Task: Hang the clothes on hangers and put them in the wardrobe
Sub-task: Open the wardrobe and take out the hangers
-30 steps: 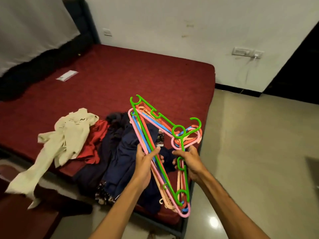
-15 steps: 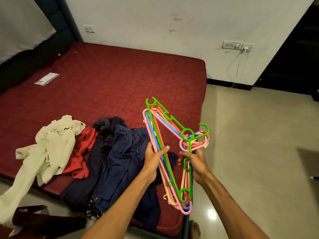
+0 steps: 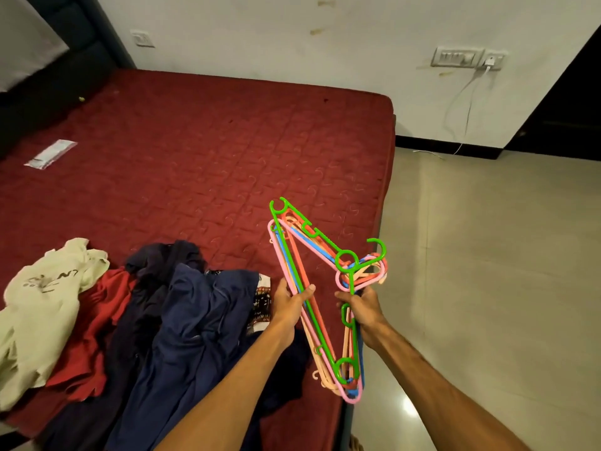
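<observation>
Held over the near right corner of the bed [image 3: 227, 151]: a tight bundle of plastic hangers [image 3: 320, 336], green on top, with pink, blue, red and peach beneath. Left hand [image 3: 289, 307] wrapped round the long bars, thumb and fingers [image 3: 309, 289] closed on them. Right hand [image 3: 366, 312] clenched on the necks just below the hooks, past the bed's right edge.

Heaped along the bed's near edge, left of the hangers:
- navy garments [image 3: 195, 320] nearest, against a strip of patterned fabric [image 3: 261, 304] just beside the left hand
- a red garment [image 3: 97, 320] next
- a cream garment [image 3: 42, 297] farthest left

Left forearm crossing above the navy cloth. Well up the bed toward its left side, a flat white packet [image 3: 50, 153]. At the bed's far left end, a dark headboard [image 3: 81, 70].

Impossible to count the hangers, packed too closely. Navy heap, cream garment and both forearms cut off at the frame's lower and left edges. Number of garments in the heap not clear.

Right of the bed, tiled floor [image 3: 487, 255] stretching wide to the wall behind the bed. On that wall, a switch panel [image 3: 455, 56], a plugged charger [image 3: 491, 61] and a white cable [image 3: 468, 102] trailing down to the floor. Further right of the bed, a dark doorway [image 3: 569, 109].
</observation>
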